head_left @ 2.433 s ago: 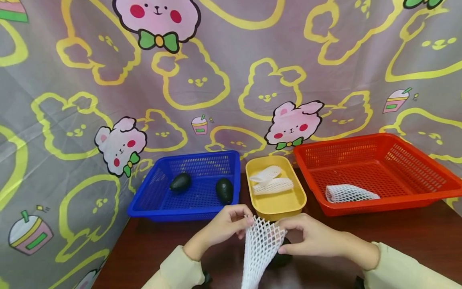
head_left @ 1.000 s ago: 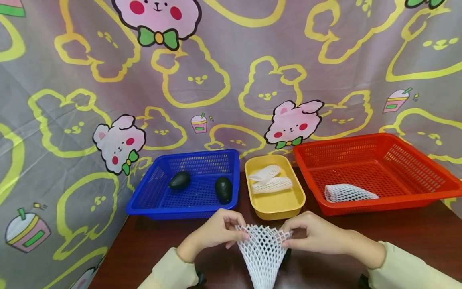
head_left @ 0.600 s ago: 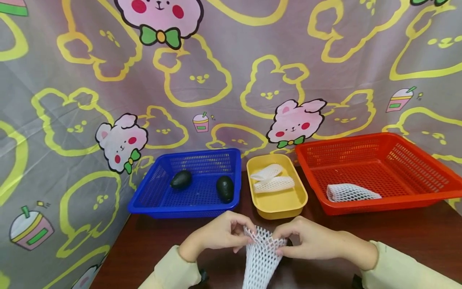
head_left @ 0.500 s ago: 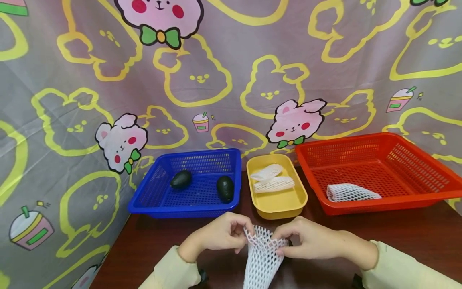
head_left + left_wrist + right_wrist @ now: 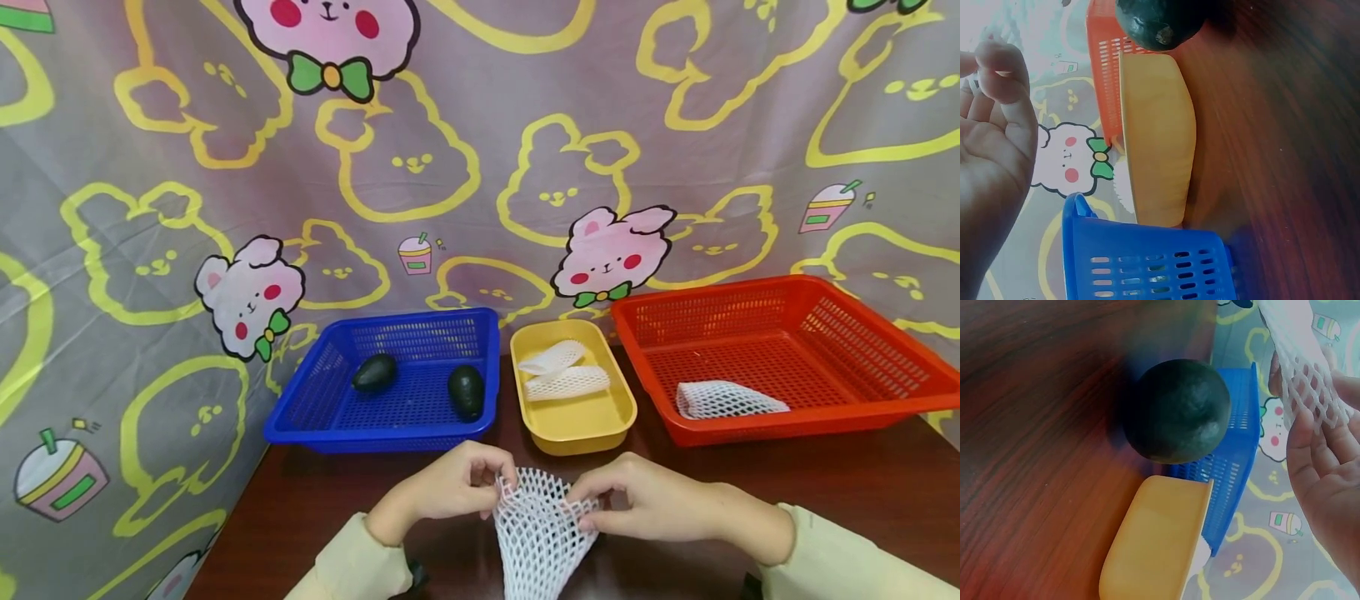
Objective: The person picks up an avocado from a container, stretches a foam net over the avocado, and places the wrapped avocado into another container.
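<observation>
Head view first: both hands meet low in the middle above the dark wooden table [image 5: 862, 483], each pinching the upper rim of a white foam net sleeve [image 5: 538, 533] that hangs down between them, its mouth pulled somewhat open. The left hand [image 5: 442, 487] grips the left edge of the mouth with curled fingers, and the right hand [image 5: 645, 500] grips the right edge likewise. Behind them stand three containers in a row: a blue basket [image 5: 300, 417] holding two dark avocados [image 5: 375, 372], a yellow tray [image 5: 577, 433] with two folded nets [image 5: 566, 383], and a red basket [image 5: 900, 350] with one netted piece [image 5: 723, 400] lying in it. Left wrist view: the palm and bent fingertips [image 5: 1000, 78] fill the left edge; the net itself is out of this picture, while a loose avocado [image 5: 1160, 22] lies on the table, near the yellow tray's end [image 5: 1160, 137], with the blue basket's wall [image 5: 1147, 262] below. Right wrist view: the fingers [image 5: 1319, 462] clasp the white netting [image 5: 1310, 375] at the right edge, and the same loose avocado [image 5: 1179, 412] rests on the wood, in front of the blue basket [image 5: 1235, 450] and near the tray's corner [image 5: 1154, 544].
</observation>
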`<state>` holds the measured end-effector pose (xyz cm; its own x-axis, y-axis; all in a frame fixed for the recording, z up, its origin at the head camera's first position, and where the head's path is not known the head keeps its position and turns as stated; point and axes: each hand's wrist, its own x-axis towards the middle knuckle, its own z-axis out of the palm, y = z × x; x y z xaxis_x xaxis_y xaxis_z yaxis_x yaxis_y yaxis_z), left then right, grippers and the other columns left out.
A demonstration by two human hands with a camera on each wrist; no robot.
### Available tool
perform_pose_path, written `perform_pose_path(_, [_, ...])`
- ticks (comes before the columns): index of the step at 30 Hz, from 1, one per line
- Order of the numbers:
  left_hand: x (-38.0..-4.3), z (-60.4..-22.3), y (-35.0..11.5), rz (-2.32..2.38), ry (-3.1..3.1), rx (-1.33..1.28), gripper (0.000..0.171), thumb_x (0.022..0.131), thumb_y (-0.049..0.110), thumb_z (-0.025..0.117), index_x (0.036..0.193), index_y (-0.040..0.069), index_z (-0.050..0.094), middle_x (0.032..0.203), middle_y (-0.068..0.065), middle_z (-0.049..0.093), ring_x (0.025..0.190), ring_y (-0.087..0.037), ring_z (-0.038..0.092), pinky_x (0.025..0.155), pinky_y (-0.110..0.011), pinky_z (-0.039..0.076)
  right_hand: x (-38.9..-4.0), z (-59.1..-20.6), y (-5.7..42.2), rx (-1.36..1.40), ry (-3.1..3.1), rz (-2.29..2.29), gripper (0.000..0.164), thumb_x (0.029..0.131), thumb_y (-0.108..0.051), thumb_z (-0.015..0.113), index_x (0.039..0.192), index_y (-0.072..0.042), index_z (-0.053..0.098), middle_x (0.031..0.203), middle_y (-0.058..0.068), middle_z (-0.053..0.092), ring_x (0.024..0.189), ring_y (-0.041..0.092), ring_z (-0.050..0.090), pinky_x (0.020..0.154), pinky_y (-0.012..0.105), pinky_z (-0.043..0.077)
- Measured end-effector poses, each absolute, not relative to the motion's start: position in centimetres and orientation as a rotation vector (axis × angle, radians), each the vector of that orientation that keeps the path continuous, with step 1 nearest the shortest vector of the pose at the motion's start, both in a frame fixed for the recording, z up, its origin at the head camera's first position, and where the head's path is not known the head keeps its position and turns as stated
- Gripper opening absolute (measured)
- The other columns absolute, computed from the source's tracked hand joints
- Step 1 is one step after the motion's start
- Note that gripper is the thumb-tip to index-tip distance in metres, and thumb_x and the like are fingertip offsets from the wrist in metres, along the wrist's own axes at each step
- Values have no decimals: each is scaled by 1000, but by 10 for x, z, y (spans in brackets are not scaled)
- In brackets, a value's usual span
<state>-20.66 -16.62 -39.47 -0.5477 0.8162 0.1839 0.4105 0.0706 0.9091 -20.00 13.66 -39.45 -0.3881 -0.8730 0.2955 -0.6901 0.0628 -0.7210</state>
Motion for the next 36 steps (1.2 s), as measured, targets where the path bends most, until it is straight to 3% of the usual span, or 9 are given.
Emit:
perform_pose_path(6, [-209, -394, -167, 1499, 2005, 1205, 11, 90, -7, 54, 95, -7, 63, 77, -16, 60, 61, -5, 55, 54, -31, 53, -201, -396, 138, -1598, 2134, -1252, 18, 101, -19, 68, 118, -18, 73, 108, -9, 73, 91, 2, 64, 77, 28, 57])
perform_pose_path(12, [-207, -395, -162, 1591, 2010, 1210, 11, 95, -7, 59, 104, -12, 63, 89, -26, 63, 71, -7, 60, 64, -36, 58, -203, -397, 131, -1669, 2147, -1278, 12, 99, -14, 70, 110, -20, 71, 97, -11, 69, 87, 1, 62, 75, 29, 58])
perform_pose_path(20, [-205, -393, -155, 1646, 2040, 1277, 17, 103, 6, 60, 114, -5, 67, 115, -21, 65, 96, -12, 63, 78, -31, 58, -204, -396, 125, -1719, 2211, -1278, 16, 96, -11, 73, 109, -20, 71, 95, -12, 68, 86, 0, 60, 72, 24, 55])
perform_pose_path(28, [-199, -389, -151, 1647, 2188, 1082, 29, 103, 15, 63, 129, 1, 63, 117, -11, 66, 90, -10, 63, 78, -26, 54, -202, -390, 122, -1669, 2275, -1346, 16, 95, -12, 75, 110, -16, 74, 97, -6, 72, 86, 6, 62, 77, 30, 57])
perform_pose_path(32, [-199, -388, -150, 1674, 2175, 1052, 31, 103, 13, 62, 132, 1, 60, 122, -16, 64, 92, -13, 63, 82, -27, 54, -201, -389, 123, -1654, 2302, -1366, 14, 95, -13, 75, 109, -15, 74, 97, -6, 73, 86, 6, 63, 78, 31, 58])
perform_pose_path(36, [-199, -389, -149, 1699, 2152, 1018, 36, 103, 10, 63, 136, -2, 55, 129, -20, 60, 97, -15, 64, 86, -29, 55, -202, -389, 124, -1704, 2343, -1390, 20, 90, -4, 78, 106, -15, 74, 95, -7, 72, 84, 6, 62, 74, 29, 58])
